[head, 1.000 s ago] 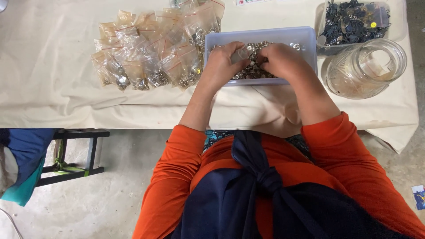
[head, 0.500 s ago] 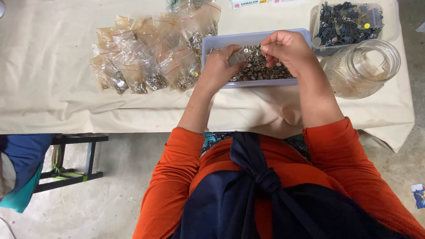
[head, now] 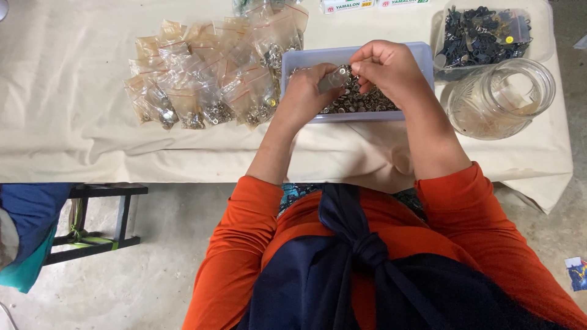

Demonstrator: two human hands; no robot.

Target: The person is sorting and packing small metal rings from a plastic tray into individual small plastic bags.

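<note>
Over 1 pale-blue plastic tray (head: 422,55) of metal bits: left hand (head: 306,98) grips 1 small clear bag (head: 335,79), right hand (head: 385,70) pinched shut at bag's mouth; 1 glass jar (head: 498,98) nearby.

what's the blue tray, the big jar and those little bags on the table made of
Blue tray: looks like plastic, matte pale blue with thin moulded walls. Big jar: probably clear glass, going by its thick shiny rim, though clear plastic is possible. Little bags: thin clear plastic film, crinkled and glossy, with small metallic-looking parts showing through.
</note>
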